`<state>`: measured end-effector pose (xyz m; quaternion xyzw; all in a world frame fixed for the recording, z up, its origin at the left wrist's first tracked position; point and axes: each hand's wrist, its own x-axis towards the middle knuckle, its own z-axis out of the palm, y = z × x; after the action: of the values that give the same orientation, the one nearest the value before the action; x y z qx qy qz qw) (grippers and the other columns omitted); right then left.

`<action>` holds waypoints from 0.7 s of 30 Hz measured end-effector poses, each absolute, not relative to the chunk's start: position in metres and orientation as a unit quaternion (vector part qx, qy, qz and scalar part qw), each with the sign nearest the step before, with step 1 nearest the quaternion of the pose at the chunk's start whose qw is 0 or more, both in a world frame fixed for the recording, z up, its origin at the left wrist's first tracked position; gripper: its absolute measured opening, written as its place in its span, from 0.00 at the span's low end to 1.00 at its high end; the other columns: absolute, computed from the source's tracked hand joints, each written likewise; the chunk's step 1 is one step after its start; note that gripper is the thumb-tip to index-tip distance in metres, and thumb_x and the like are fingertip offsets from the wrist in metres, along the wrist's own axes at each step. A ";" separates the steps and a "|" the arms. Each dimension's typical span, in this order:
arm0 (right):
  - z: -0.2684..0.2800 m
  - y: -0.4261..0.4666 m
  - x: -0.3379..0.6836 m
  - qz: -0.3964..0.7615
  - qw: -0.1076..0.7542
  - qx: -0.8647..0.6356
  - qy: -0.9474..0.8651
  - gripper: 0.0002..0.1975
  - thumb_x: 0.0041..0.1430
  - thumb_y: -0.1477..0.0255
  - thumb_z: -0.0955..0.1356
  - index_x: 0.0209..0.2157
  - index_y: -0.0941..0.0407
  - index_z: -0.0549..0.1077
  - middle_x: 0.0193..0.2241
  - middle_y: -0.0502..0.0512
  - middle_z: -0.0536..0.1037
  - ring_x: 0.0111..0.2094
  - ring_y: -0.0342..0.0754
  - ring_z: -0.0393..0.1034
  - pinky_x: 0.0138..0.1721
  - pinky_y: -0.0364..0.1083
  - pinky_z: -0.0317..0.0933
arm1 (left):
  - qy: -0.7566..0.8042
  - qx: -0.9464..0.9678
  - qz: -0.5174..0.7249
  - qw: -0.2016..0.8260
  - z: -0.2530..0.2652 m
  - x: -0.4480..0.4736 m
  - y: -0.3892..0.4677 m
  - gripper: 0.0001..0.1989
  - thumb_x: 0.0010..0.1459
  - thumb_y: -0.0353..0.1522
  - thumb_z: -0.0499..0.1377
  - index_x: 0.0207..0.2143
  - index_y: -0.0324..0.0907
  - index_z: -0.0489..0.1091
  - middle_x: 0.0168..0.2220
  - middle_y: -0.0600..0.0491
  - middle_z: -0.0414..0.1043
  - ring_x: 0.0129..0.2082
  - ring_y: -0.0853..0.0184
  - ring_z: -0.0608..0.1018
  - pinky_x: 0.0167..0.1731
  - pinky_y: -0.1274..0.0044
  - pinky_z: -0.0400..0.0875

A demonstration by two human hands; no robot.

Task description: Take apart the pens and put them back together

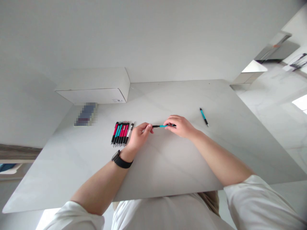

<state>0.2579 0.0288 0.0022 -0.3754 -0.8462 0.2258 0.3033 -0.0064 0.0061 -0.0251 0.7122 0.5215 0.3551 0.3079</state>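
Observation:
Between my two hands, a teal and black pen (161, 126) lies level just above the table. My left hand (139, 135) pinches its black end between thumb and fingers. My right hand (181, 125) grips the other end, its fingers covering part of the barrel. Left of my left hand, a row of several pens (121, 134) in red, teal and white lies side by side with tips toward me. Another teal and black pen (203, 117) rests alone to the right, beyond my right hand.
A white box (93, 92) stands at the back left against the wall. In front of it lies a blurred-out flat item (85, 114). The white marbled table (163, 172) ends close to my body, and its right edge slopes toward the tiled floor (271, 105).

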 end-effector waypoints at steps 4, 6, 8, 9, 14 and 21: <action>0.000 0.029 0.258 0.198 0.304 -0.369 -0.856 0.04 0.65 0.71 0.71 0.41 0.50 0.79 0.37 0.54 0.80 0.39 0.51 0.72 0.44 0.48 0.64 | 0.517 0.706 0.360 0.324 -0.026 -0.007 0.007 0.26 0.72 0.49 0.51 0.30 0.42 0.77 0.31 0.52 0.80 0.31 0.65 0.76 0.33 0.75 0.67; -0.001 0.029 0.258 0.184 0.305 -0.365 -0.860 0.05 0.66 0.71 0.70 0.41 0.50 0.79 0.39 0.55 0.80 0.41 0.52 0.72 0.46 0.49 0.64 | 0.514 0.700 0.364 0.338 -0.027 -0.006 0.007 0.26 0.71 0.49 0.51 0.30 0.42 0.77 0.32 0.51 0.80 0.33 0.64 0.78 0.35 0.75 0.69; -0.001 0.029 0.257 0.172 0.307 -0.362 -0.863 0.05 0.67 0.71 0.70 0.42 0.49 0.79 0.41 0.55 0.81 0.43 0.53 0.73 0.48 0.50 0.64 | 0.512 0.693 0.366 0.351 -0.027 -0.006 0.007 0.26 0.71 0.49 0.52 0.29 0.42 0.77 0.32 0.50 0.81 0.34 0.64 0.80 0.37 0.74 0.71; -0.001 0.028 0.257 0.170 0.307 -0.362 -0.864 0.05 0.68 0.70 0.69 0.42 0.49 0.79 0.41 0.55 0.81 0.44 0.53 0.73 0.48 0.50 0.64 | 0.513 0.691 0.366 0.355 -0.028 -0.006 0.007 0.26 0.71 0.48 0.52 0.28 0.42 0.77 0.32 0.50 0.81 0.34 0.63 0.80 0.37 0.74 0.71; -0.001 0.026 0.254 0.180 0.306 -0.361 -0.862 0.05 0.68 0.69 0.69 0.42 0.50 0.80 0.40 0.55 0.81 0.43 0.52 0.73 0.47 0.49 0.64 | 0.515 0.702 0.355 0.341 -0.027 -0.007 0.006 0.25 0.71 0.47 0.53 0.29 0.42 0.77 0.32 0.52 0.80 0.33 0.65 0.79 0.36 0.75 0.70; -0.005 0.028 0.254 0.254 0.290 -0.395 -0.834 0.07 0.68 0.68 0.69 0.43 0.50 0.80 0.36 0.52 0.81 0.35 0.47 0.73 0.39 0.45 0.62 | 0.498 0.718 0.375 0.310 -0.032 -0.006 0.008 0.12 0.67 0.42 0.60 0.45 0.45 0.77 0.41 0.51 0.81 0.43 0.61 0.81 0.45 0.72 0.74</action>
<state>0.2543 0.0277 -0.0054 -0.3949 -0.8339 0.2543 0.2899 -0.0061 0.0076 -0.0324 0.7177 0.4983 0.3748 0.3100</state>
